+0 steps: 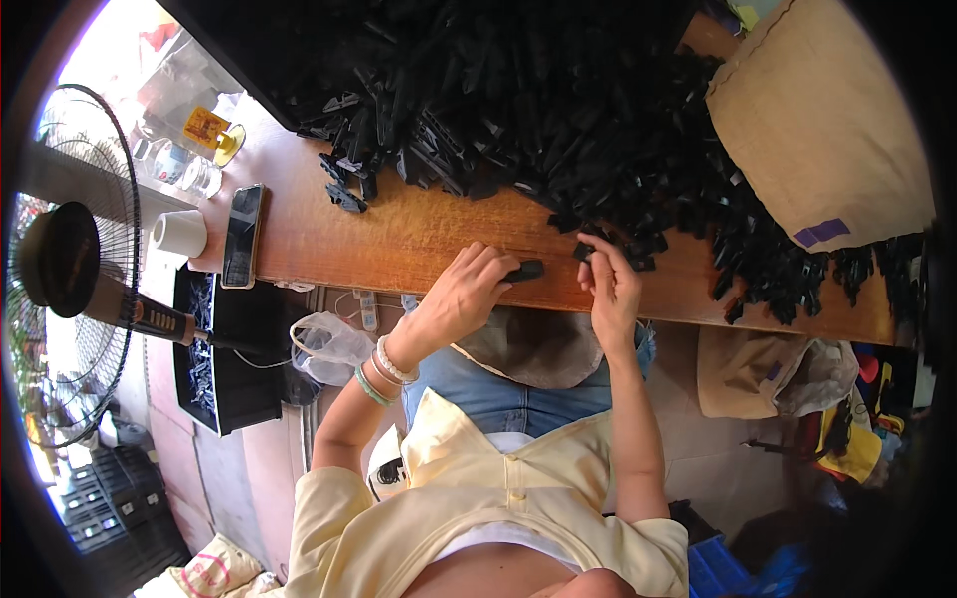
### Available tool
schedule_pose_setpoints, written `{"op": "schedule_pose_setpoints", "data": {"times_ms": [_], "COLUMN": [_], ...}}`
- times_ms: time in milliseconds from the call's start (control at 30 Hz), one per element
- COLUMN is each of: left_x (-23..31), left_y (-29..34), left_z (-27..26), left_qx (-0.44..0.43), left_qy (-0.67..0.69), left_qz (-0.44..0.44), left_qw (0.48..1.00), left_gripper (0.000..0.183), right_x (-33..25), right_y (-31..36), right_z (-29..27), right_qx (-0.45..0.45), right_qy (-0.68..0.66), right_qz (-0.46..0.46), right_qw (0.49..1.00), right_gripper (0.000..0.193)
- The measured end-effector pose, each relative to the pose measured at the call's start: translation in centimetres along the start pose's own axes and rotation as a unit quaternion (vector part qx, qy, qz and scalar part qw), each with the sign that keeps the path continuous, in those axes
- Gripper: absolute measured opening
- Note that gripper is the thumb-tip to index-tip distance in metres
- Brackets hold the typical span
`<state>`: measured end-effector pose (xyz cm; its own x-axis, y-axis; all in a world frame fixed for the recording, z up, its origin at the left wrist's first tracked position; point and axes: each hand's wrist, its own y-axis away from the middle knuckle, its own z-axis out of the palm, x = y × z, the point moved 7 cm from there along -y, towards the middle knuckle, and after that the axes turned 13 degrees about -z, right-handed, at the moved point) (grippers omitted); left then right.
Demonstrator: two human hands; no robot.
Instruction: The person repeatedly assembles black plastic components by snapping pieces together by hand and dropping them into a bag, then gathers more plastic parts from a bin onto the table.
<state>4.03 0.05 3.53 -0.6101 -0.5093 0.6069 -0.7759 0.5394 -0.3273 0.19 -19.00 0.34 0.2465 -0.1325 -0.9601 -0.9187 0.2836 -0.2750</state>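
My left hand (467,295) is over the near edge of the wooden table, its fingers closed around a small, dark, elongated plastic piece (525,271) that sticks out past the fingertips. To the right, my right hand (612,286) is raised with its index finger and thumb by a small black plastic piece (582,251). Whether those fingers grip that piece I cannot make out. Just beyond both hands spreads a large heap of black plastic pieces (518,130), its near edge reaching close to my right fingertips.
The wooden table (329,239) carries a phone (243,236) and a white cup (180,233) at the left. A brown paper sack (817,130) lies over the heap at the right. Left of the table are a fan (75,259) and a black crate (234,349).
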Motion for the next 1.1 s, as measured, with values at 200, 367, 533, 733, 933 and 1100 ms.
{"op": "schedule_pose_setpoints", "data": {"times_ms": [200,367,533,733,933,1100], "left_x": [-1.2,-1.5,-1.2,-0.7,-3.0,-4.7], "left_y": [-0.3,-0.5,-0.7,-2.4,-6.7,-5.8], "left_z": [-0.3,0.1,0.8,-1.0,-0.3,0.1], "left_qx": [-0.001,0.007,0.008,-0.019,0.11,0.063], "left_qy": [0.05,0.062,0.093,0.107,-0.151,-0.194], "left_qz": [-0.033,-0.03,-0.022,-0.003,-0.052,-0.138], "left_qw": [0.998,0.998,0.995,0.994,0.981,0.969], "left_gripper": [0.027,0.026,0.027,0.038,0.038,0.03], "right_x": [-1.5,-1.5,-2.3,-3.0,-4.6,-1.8], "right_y": [-0.1,-1.2,-1.2,0.9,-2.0,-3.8], "right_z": [2.2,2.0,3.7,2.0,1.3,2.8], "right_qx": [-0.178,-0.2,-0.212,-0.237,-0.08,-0.092], "right_qy": [0.127,0.14,0.198,0.171,0.341,0.442], "right_qz": [-0.083,-0.085,-0.208,-0.152,-0.315,-0.34], "right_qw": [0.972,0.966,0.934,0.944,0.882,0.825], "right_gripper": [0.029,0.028,0.025,0.02,0.028,0.032]}}
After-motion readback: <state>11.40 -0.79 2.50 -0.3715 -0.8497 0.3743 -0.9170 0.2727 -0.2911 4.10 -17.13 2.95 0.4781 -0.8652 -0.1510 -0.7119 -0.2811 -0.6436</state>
